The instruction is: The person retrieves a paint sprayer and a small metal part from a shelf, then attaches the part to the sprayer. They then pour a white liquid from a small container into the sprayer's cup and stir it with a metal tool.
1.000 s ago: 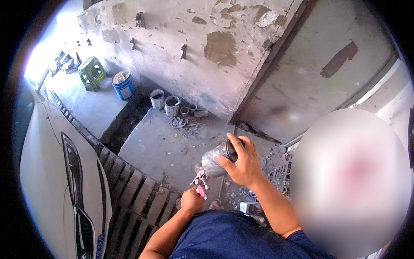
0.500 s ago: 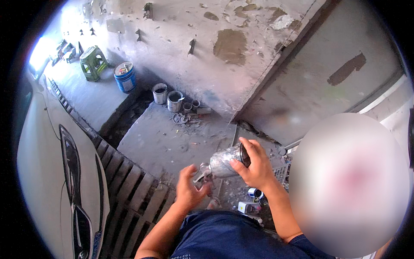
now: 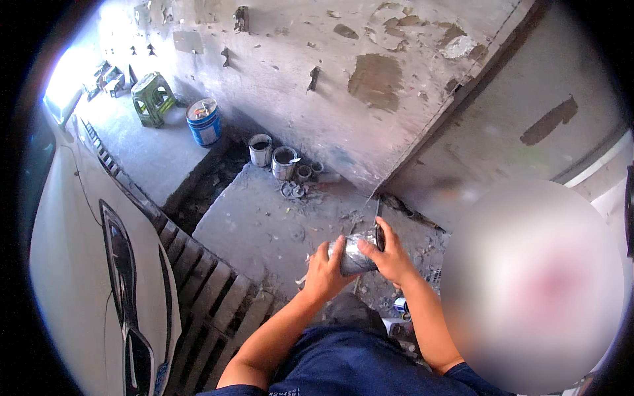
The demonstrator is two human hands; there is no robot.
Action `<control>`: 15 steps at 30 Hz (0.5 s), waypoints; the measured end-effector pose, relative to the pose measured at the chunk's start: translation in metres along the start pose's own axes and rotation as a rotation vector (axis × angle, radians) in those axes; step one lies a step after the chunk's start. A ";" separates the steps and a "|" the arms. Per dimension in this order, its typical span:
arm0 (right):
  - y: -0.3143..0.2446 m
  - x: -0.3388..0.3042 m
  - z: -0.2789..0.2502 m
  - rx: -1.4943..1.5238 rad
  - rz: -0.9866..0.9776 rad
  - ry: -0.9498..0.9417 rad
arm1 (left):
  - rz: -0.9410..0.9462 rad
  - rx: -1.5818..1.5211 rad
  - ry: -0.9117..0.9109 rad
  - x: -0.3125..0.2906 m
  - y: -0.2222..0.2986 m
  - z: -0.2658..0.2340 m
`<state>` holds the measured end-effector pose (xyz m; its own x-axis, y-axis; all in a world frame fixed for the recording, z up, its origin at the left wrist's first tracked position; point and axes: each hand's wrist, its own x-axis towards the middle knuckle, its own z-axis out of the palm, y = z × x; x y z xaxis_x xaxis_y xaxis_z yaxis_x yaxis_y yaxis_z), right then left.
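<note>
**You hold the silver cup [image 3: 356, 262] two-handed**

Over the concrete floor [image 3: 244, 211], your forearms [image 3: 274, 333] angle inward. Your left hand [image 3: 323, 276] bends half-curled around the cup's left end; how far its fingers wrap underneath cannot be told. Your right hand [image 3: 394, 256] grips the dark-rimmed right end, fingers spread to the cup's width. The cup tilts between them, right thumb [image 3: 368, 249] along its side.

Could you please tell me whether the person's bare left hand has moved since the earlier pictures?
Yes: judged against the two whitish round cans by the wall, the left hand has moved forward, nearer them, up to the silvery cylindrical cup.
</note>
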<state>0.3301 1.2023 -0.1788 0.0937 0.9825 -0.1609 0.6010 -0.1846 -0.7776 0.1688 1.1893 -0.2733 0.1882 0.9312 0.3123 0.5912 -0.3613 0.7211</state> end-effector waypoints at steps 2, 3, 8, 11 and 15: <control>0.009 0.028 0.007 0.138 0.203 -0.101 | -0.070 0.011 -0.078 0.008 -0.018 0.016; 0.019 0.042 0.013 0.192 0.281 -0.146 | -0.109 0.018 -0.109 0.012 -0.025 0.022; 0.067 0.139 0.046 0.371 0.598 -0.380 | -0.175 0.044 -0.136 0.049 -0.086 0.064; 0.109 0.204 0.089 0.376 0.644 -0.405 | -0.306 0.046 -0.217 0.075 -0.129 0.090; 0.141 0.282 0.140 0.000 0.628 -0.435 | -0.492 0.003 -0.299 0.106 -0.195 0.135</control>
<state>0.3303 1.4497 -0.4189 0.0969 0.5949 -0.7979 0.5382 -0.7057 -0.4608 0.1793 1.3656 -0.4644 0.1039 0.9630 -0.2486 0.6675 0.1178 0.7352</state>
